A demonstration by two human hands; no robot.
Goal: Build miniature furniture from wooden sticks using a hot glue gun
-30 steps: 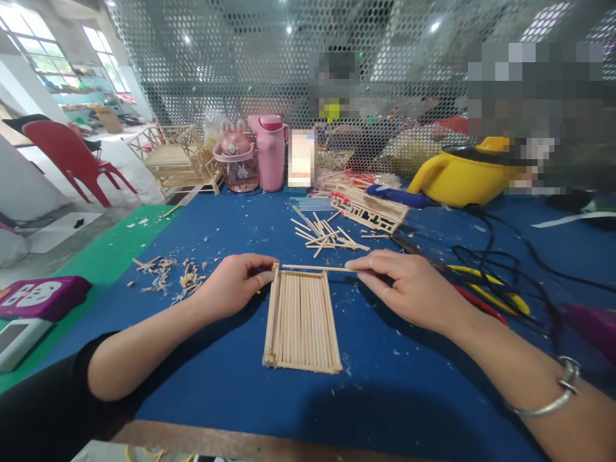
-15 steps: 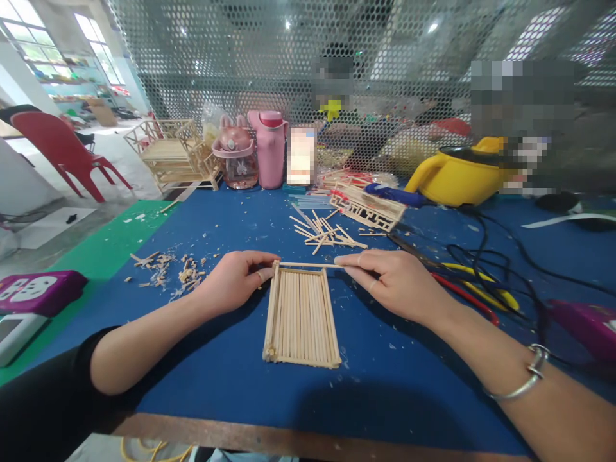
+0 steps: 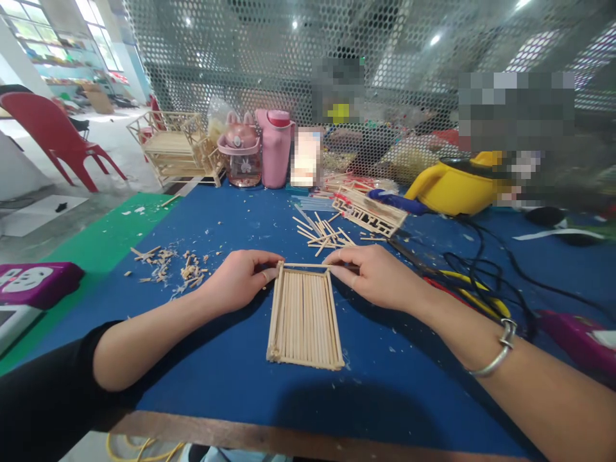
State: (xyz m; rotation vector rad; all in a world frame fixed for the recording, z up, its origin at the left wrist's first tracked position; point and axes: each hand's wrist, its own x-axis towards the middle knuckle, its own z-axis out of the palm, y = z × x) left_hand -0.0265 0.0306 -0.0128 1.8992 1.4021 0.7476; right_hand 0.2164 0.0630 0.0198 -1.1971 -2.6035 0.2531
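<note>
A flat panel of wooden sticks (image 3: 304,316) lies on the blue mat (image 3: 231,224) in front of me. My left hand (image 3: 240,280) curls against the panel's far left corner, fingers closed on its edge. My right hand (image 3: 373,274) pinches a thin loose stick (image 3: 304,265) that lies across the panel's far end. The stick's left tip meets my left fingers.
Loose sticks (image 3: 323,232) and a small stick frame (image 3: 368,213) lie beyond the panel. Stick scraps (image 3: 166,266) are at the left. A yellow kettle (image 3: 459,186), black cables (image 3: 486,266) and yellow-handled pliers (image 3: 469,292) sit at right. Pink bottles (image 3: 260,154) and a wooden model (image 3: 176,149) stand by the mesh screen.
My right hand has slid left along the thin stick, closer to the panel's far right corner. The stick now sits tight against the panel's far end. My left hand stays put.
</note>
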